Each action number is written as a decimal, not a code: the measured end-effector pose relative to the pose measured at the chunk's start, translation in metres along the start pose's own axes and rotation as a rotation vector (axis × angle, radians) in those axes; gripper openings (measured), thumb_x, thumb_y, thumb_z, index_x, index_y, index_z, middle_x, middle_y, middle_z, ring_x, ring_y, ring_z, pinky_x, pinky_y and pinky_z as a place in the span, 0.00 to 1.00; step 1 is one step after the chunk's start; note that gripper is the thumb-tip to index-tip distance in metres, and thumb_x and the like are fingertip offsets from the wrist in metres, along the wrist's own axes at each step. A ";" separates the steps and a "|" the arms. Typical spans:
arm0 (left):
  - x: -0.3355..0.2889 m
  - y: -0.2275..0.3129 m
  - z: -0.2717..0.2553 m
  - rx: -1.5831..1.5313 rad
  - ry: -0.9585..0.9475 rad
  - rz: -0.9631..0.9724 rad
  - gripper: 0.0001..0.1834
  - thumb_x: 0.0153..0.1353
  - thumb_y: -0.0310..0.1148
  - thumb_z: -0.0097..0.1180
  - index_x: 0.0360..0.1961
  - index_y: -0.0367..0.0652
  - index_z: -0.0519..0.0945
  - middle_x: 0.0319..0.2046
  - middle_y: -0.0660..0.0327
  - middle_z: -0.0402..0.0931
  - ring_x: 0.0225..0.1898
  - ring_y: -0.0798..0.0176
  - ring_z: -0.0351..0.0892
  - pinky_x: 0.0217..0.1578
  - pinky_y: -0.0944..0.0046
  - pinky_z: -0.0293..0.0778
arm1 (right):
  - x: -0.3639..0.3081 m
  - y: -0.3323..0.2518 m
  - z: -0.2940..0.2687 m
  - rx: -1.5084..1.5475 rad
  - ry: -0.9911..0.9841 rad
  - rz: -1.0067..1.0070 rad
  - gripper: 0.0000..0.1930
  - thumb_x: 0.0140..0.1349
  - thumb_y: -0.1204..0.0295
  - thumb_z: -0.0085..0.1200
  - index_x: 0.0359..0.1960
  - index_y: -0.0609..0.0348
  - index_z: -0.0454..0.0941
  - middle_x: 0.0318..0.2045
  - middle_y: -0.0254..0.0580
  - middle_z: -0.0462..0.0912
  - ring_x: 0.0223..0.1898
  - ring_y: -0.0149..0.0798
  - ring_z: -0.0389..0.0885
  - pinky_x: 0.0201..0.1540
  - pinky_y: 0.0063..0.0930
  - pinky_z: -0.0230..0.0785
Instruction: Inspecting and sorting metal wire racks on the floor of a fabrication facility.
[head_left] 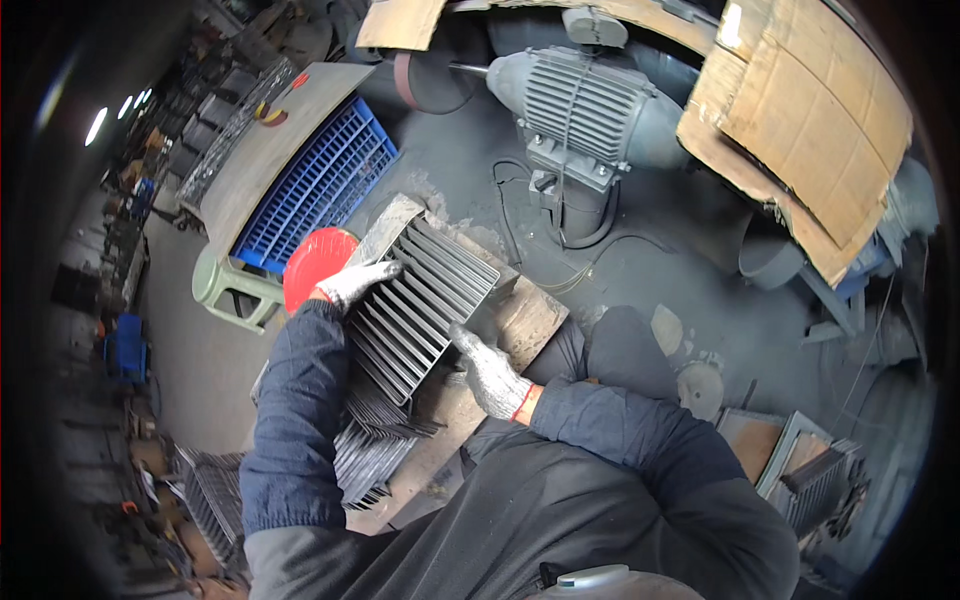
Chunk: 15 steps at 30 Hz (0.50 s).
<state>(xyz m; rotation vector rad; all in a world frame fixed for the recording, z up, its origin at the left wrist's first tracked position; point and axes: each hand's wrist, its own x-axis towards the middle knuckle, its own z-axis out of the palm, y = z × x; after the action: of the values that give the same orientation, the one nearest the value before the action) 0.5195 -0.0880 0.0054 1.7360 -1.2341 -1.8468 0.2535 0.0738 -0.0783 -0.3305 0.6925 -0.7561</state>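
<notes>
A metal grate (pixel 425 305) of parallel slats within a thin frame lies tilted in front of me, over a worn block. My left hand (pixel 358 284), in a whitish knitted glove, grips its upper left edge, fingers reaching over the frame. On the opposite edge, my right hand (pixel 490 375), gloved the same way with a red cuff, holds the lower right side; its fingers are partly hidden beneath. Below the grate, a stack of similar dark grates (pixel 370 460) rests near my left forearm.
A red round lid or disc (pixel 318 262) sits beside my left hand. Farther off stand a blue plastic crate (pixel 320 185), a pale green stool (pixel 235 290) and a grey electric motor (pixel 585 105) with a cable. Cardboard (pixel 810 120) covers equipment at right; more grates (pixel 815 490) lie lower right.
</notes>
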 end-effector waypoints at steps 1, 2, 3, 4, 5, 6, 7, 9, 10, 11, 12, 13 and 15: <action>-0.002 -0.001 0.002 0.009 0.027 0.031 0.31 0.71 0.46 0.68 0.70 0.43 0.79 0.57 0.58 0.87 0.55 0.59 0.86 0.60 0.56 0.80 | -0.002 -0.003 0.003 0.028 0.124 0.022 0.47 0.73 0.43 0.63 0.84 0.52 0.55 0.78 0.41 0.67 0.79 0.42 0.62 0.75 0.50 0.61; -0.004 0.000 0.004 -0.004 0.056 0.040 0.29 0.70 0.44 0.68 0.69 0.43 0.81 0.55 0.59 0.88 0.53 0.59 0.87 0.58 0.56 0.81 | 0.001 -0.007 -0.001 0.027 0.055 -0.016 0.53 0.71 0.42 0.65 0.86 0.50 0.47 0.79 0.41 0.65 0.79 0.43 0.61 0.74 0.48 0.62; -0.009 0.003 0.009 -0.015 0.085 0.048 0.27 0.70 0.42 0.69 0.67 0.43 0.82 0.54 0.60 0.88 0.52 0.60 0.87 0.56 0.57 0.82 | 0.000 -0.009 0.001 0.054 0.056 -0.032 0.53 0.71 0.42 0.65 0.86 0.50 0.47 0.79 0.41 0.65 0.79 0.43 0.61 0.74 0.48 0.62; -0.025 0.019 0.028 -0.018 0.139 0.032 0.29 0.69 0.41 0.70 0.68 0.42 0.81 0.53 0.60 0.88 0.50 0.59 0.87 0.54 0.56 0.83 | -0.002 -0.009 0.003 0.028 0.082 -0.087 0.49 0.70 0.40 0.65 0.82 0.51 0.56 0.75 0.39 0.70 0.73 0.38 0.66 0.70 0.42 0.65; -0.014 0.011 0.019 -0.009 0.124 0.002 0.31 0.68 0.41 0.70 0.69 0.42 0.80 0.53 0.59 0.88 0.51 0.57 0.87 0.55 0.56 0.82 | -0.004 -0.011 0.004 0.002 0.111 -0.142 0.46 0.69 0.38 0.66 0.79 0.52 0.66 0.71 0.36 0.75 0.67 0.33 0.72 0.65 0.35 0.68; -0.018 0.026 0.034 0.118 0.142 0.058 0.32 0.69 0.43 0.70 0.70 0.43 0.79 0.54 0.59 0.88 0.52 0.57 0.86 0.57 0.56 0.81 | 0.002 -0.012 -0.007 0.020 0.114 -0.071 0.47 0.68 0.40 0.67 0.80 0.54 0.63 0.73 0.40 0.73 0.71 0.37 0.70 0.69 0.40 0.67; -0.031 0.040 0.047 0.246 0.182 0.105 0.32 0.69 0.45 0.70 0.70 0.43 0.79 0.55 0.58 0.87 0.54 0.57 0.86 0.58 0.56 0.80 | 0.002 -0.015 -0.007 0.056 0.108 -0.084 0.47 0.68 0.40 0.67 0.80 0.54 0.63 0.73 0.40 0.73 0.71 0.37 0.70 0.69 0.40 0.67; -0.038 0.050 0.052 0.426 0.181 0.103 0.34 0.72 0.49 0.65 0.73 0.42 0.77 0.60 0.58 0.85 0.60 0.58 0.82 0.63 0.56 0.74 | -0.001 -0.020 -0.006 -0.041 0.115 -0.084 0.47 0.69 0.40 0.66 0.80 0.55 0.63 0.74 0.44 0.71 0.74 0.40 0.68 0.72 0.40 0.65; -0.036 0.041 0.045 0.404 0.191 0.083 0.34 0.73 0.50 0.64 0.73 0.42 0.77 0.61 0.58 0.84 0.60 0.58 0.81 0.64 0.57 0.73 | -0.007 -0.026 -0.001 -0.040 0.116 -0.044 0.49 0.69 0.39 0.66 0.80 0.59 0.62 0.76 0.49 0.70 0.77 0.45 0.66 0.73 0.44 0.66; -0.026 0.025 0.027 0.382 0.202 0.063 0.34 0.74 0.51 0.63 0.74 0.42 0.77 0.62 0.58 0.84 0.61 0.59 0.80 0.65 0.57 0.72 | -0.011 -0.031 0.001 -0.024 0.112 -0.055 0.49 0.69 0.39 0.66 0.80 0.59 0.62 0.76 0.49 0.70 0.77 0.45 0.66 0.73 0.44 0.66; -0.019 -0.001 -0.009 0.379 0.169 0.082 0.35 0.75 0.53 0.62 0.74 0.42 0.76 0.62 0.58 0.83 0.63 0.60 0.78 0.67 0.58 0.69 | -0.016 -0.035 0.007 -0.087 0.018 -0.054 0.50 0.69 0.39 0.65 0.80 0.60 0.60 0.77 0.50 0.69 0.78 0.47 0.64 0.73 0.48 0.66; -0.008 -0.018 -0.032 0.372 0.163 0.114 0.34 0.77 0.53 0.60 0.74 0.40 0.77 0.61 0.59 0.83 0.61 0.62 0.78 0.65 0.59 0.70 | -0.020 -0.038 0.009 -0.149 -0.066 -0.059 0.51 0.69 0.39 0.65 0.81 0.62 0.59 0.78 0.51 0.68 0.79 0.50 0.62 0.73 0.52 0.66; -0.001 -0.002 -0.012 0.442 0.146 0.116 0.32 0.78 0.52 0.59 0.71 0.39 0.79 0.60 0.60 0.84 0.60 0.64 0.78 0.63 0.61 0.71 | -0.021 -0.041 0.001 -0.136 -0.048 -0.072 0.50 0.70 0.38 0.63 0.80 0.64 0.62 0.79 0.54 0.67 0.81 0.52 0.59 0.74 0.55 0.66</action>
<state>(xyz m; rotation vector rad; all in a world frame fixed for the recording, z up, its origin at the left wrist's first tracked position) 0.5316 -0.0903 0.0061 1.9240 -1.7373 -1.4268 0.2224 0.0602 -0.0472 -0.4982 0.6909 -0.7690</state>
